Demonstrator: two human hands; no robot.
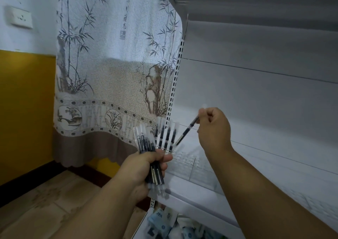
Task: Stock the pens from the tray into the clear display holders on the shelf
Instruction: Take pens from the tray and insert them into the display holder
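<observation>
Left hand: the left hand (140, 167) is curled into a closed fist around a bundle of dark-inked pens with clear plastic barrels and frosted caps (146, 143); the thumb presses across the front of the bundle, and the pens fan out above and below the fist.

Right hand: the right hand (214, 127) has its fingers drawn together, pinching one single clear pen with dark ink (188, 130) near its upper end between thumb and fingertips; the other fingers are folded in.

Single pen: it slants down and to the left from the right hand, its lower tip near the row of pens already standing in the holder; whether the tip touches the holder is hard to tell because of blur.

Stocked pens: a short row of clear capped pens (167, 136) stands upright, side by side, at the left end of the shelf, just above the left hand.

Display holder: a clear plastic display holder with small compartments (184, 158) lies on the white metal shelf (256, 147), to the right of the standing pens; its cells look faint.

Surroundings: a pale curtain printed with grey bamboo (113, 55) hangs left of the shelf's perforated white upright (173, 85).

Below: blue-and-white packets (161, 224) lie on a lower level.
</observation>
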